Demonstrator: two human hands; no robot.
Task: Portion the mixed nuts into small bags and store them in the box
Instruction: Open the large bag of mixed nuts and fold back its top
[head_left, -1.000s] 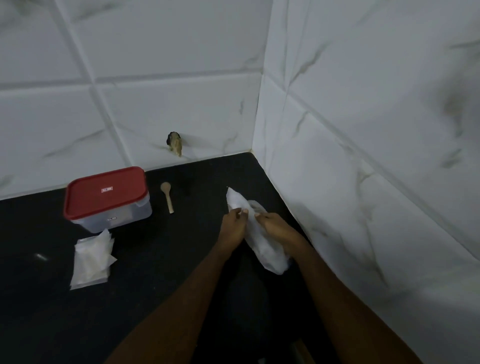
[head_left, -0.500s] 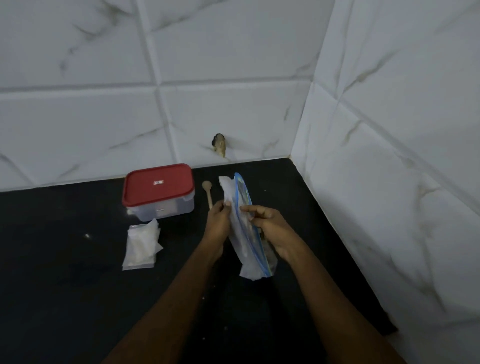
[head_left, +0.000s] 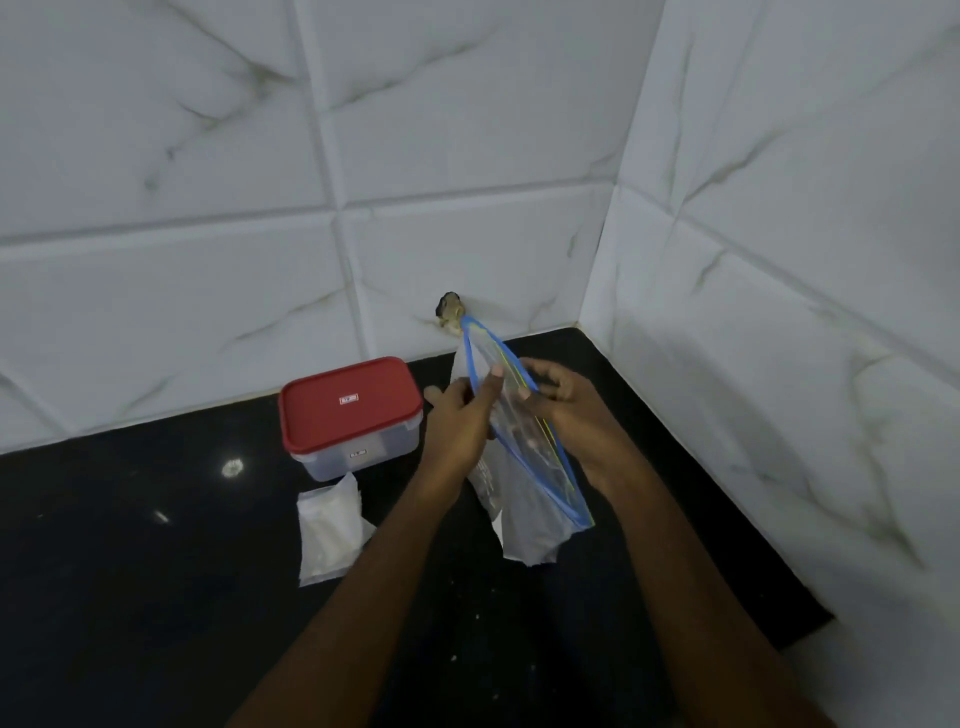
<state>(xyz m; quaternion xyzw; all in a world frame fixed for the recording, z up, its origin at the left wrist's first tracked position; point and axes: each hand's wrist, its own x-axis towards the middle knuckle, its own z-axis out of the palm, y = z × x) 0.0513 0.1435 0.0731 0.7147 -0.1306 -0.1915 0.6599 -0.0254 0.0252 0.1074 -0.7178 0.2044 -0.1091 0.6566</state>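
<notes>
Head view: left hand (head_left: 457, 426), right hand (head_left: 582, 421) each pinch one lip of zip bag (head_left: 524, 514). Pull apart evenly, mouth up; box (head_left: 353, 410) sits at nine o'clock.

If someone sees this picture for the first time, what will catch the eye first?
First, the clear zip bag with a blue edge, held at centre between the left hand and the right hand. Next, the red-lidded box, left of the hands on the black counter, with a pile of small bags in front of it.
</notes>
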